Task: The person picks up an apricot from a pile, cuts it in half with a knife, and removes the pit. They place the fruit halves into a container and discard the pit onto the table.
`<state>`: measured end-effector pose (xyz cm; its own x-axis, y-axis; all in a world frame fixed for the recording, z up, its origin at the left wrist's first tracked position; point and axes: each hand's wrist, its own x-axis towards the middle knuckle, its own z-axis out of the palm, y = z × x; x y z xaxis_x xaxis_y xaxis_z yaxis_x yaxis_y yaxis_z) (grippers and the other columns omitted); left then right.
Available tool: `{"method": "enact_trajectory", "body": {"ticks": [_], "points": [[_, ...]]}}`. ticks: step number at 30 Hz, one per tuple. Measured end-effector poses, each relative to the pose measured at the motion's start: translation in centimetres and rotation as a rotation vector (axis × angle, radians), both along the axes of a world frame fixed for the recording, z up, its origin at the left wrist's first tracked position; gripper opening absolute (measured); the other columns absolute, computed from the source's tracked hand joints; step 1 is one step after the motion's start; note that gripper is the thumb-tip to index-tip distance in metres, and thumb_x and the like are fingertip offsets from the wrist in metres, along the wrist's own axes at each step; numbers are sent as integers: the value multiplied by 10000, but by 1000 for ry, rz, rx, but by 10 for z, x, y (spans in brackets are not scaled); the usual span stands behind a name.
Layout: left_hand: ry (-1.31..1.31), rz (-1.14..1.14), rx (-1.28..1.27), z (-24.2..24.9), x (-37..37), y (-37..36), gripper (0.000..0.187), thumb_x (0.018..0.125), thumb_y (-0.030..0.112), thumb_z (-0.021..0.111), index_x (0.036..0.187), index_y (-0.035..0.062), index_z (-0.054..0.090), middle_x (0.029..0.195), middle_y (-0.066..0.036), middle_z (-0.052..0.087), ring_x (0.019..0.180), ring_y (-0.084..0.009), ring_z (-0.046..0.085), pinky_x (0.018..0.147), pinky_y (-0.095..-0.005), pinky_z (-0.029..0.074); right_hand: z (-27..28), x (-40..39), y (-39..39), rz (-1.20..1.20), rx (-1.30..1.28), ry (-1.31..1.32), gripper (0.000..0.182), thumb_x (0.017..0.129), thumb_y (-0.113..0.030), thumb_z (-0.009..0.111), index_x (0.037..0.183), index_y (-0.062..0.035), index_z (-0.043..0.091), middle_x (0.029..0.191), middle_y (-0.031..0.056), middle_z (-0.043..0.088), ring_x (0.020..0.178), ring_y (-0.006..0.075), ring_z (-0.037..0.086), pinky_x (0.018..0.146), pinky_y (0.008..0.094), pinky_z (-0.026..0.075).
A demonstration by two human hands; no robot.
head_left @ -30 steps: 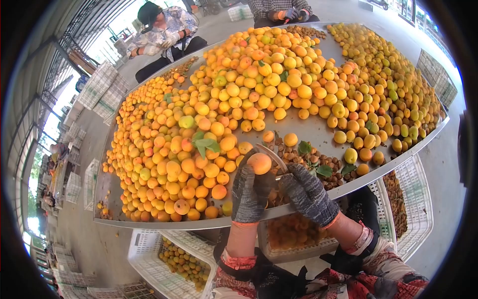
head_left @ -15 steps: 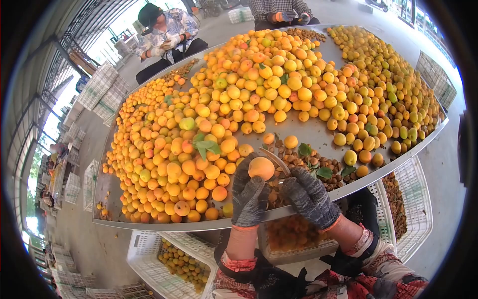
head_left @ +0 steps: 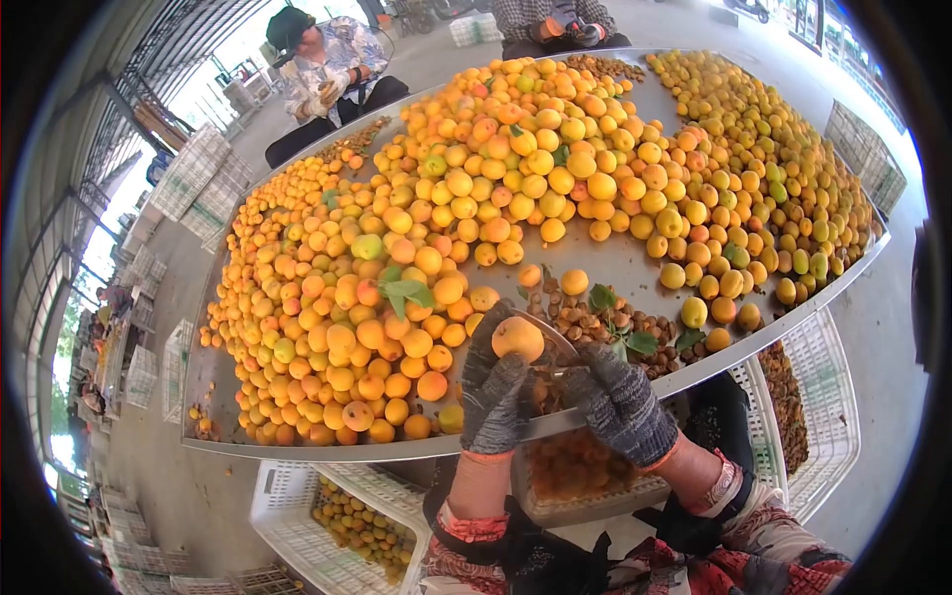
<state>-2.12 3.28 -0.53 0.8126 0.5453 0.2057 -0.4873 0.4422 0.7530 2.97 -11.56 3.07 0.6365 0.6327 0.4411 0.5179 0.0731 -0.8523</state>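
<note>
My left hand [head_left: 496, 402], in a dark grey knit glove, is closed around an orange-yellow apricot [head_left: 518, 339], with the fruit's upper face showing. Opposite it, my right hand [head_left: 623, 405], gloved alike, grips a thin, curved metal tool [head_left: 557, 335]. The curved strip arcs from the right fingertips to the apricot's upper right side. Both hands are over the near rim of the metal table [head_left: 635, 395]. Just beyond them lies a heap of brown apricot pits [head_left: 585, 322] with some green leaves [head_left: 643, 343].
A large pile of apricots [head_left: 446, 198] covers much of the table. White plastic crates stand below: one with fruit [head_left: 273, 506] at left, one with brown pits [head_left: 828, 416] at right. Across the table sit two people, one in a floral shirt [head_left: 342, 59], one in a checked shirt [head_left: 535, 15].
My left hand still holds the apricot and my right hand the tool, with the right hand tilted slightly differently. Across the table, both people's hands have shifted. The whole view has moved slightly.
</note>
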Motion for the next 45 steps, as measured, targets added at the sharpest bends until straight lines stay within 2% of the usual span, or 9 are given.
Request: {"method": "enact_trajectory", "body": {"ticks": [11,17,20,23,25,36,41,43,45], "points": [[75,-28,-63,9,-8,0,460,732,75,665,1159,12,507,1100,-80,556,989,-162,535,864,-277,440,-2,1,-2,-15,-72,-115,293,800,-16,564,1085,19,501,871,179,611,785,300,617,671,355,483],[116,-50,253,17,-18,8,455,703,-4,666,1135,6,525,1062,-80,578,974,-165,543,865,-285,441,-1,11,-15,130,-204,-171,295,781,-5,579,1064,41,511,851,175,612,749,297,619,639,341,485],[164,-21,254,18,-17,6,458,685,-46,663,1120,7,533,1056,-80,579,972,-161,541,871,-282,436,-7,13,-16,6,-151,-724,279,782,11,563,1055,45,515,867,168,611,769,295,616,640,341,484],[150,-3,202,16,-11,-3,407,707,-2,662,1097,6,547,1031,-66,582,934,-150,545,835,-264,439,-8,7,-11,78,-144,-344,277,789,21,546,1065,36,522,959,174,589,833,302,602,693,352,478],[147,49,-178,17,-5,-18,373,731,56,661,1085,5,554,1001,-51,585,890,-139,543,787,-236,436,1,2,3,51,-154,-4,260,809,-51,542,1062,6,545,1020,169,563,878,301,585,716,361,481],[273,12,299,39,-15,-2,418,810,125,595,1184,-13,469,1016,-51,558,957,-130,513,843,-242,422,0,30,-3,240,-304,-255,305,813,-38,531,1113,15,518,1069,180,542,953,306,558,790,345,466],[300,218,34,21,-3,-14,421,849,213,572,1172,-28,453,1030,-90,561,914,-142,538,815,-260,443,-5,13,19,144,-146,-474,385,822,-37,540,1191,26,450,1047,189,559,935,297,575,803,324,460],[214,114,-148,30,0,-20,356,859,218,555,1109,-25,483,983,-76,563,876,-145,543,761,-260,452,-7,-6,25,18,-196,137,413,824,-31,539,1218,22,424,1097,194,542,984,296,557,836,326,438],[125,12,-330,29,0,-19,302,870,222,539,1047,-21,512,935,-62,565,838,-147,548,706,-260,461,-15,-5,25,33,-127,73,467,838,-82,530,1269,-12,366,1019,204,564,896,328,574,774,347,456]]}}
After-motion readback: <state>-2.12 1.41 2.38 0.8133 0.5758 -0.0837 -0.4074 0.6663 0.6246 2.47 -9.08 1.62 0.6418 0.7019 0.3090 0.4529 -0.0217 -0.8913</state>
